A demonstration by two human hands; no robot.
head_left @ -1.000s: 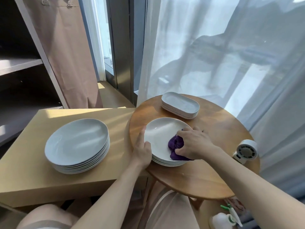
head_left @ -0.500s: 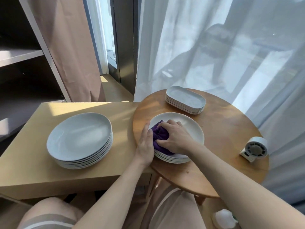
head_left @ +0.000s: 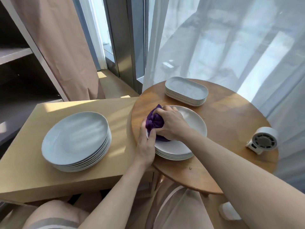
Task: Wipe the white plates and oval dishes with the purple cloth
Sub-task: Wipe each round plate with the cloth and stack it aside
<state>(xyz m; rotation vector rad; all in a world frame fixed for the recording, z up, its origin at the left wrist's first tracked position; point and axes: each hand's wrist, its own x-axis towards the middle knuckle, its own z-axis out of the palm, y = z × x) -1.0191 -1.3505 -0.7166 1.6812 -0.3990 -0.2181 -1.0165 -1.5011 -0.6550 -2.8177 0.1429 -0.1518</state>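
Observation:
A stack of white round plates [head_left: 191, 128] sits on the round wooden table [head_left: 231, 123]. My right hand [head_left: 171, 124] grips the bunched purple cloth [head_left: 154, 123] and presses it on the left part of the top plate. My left hand [head_left: 146, 144] holds the stack's near-left rim, thumb on the top plate beside the cloth. A stack of white oval dishes [head_left: 186, 90] stands at the far side of the round table. A second stack of round plates [head_left: 76, 139] rests on the light square table [head_left: 24, 162] to the left.
A small white fan [head_left: 262, 140] stands near the round table's right edge. Sheer white curtains hang behind the table, with a beige curtain and dark shelves at the left. My knees are under the tables' near edges. A white bottle [head_left: 229, 212] sits on the floor.
My right hand has swept the cloth from the plate's near-right part across to its left side. My left hand stays on the rim.

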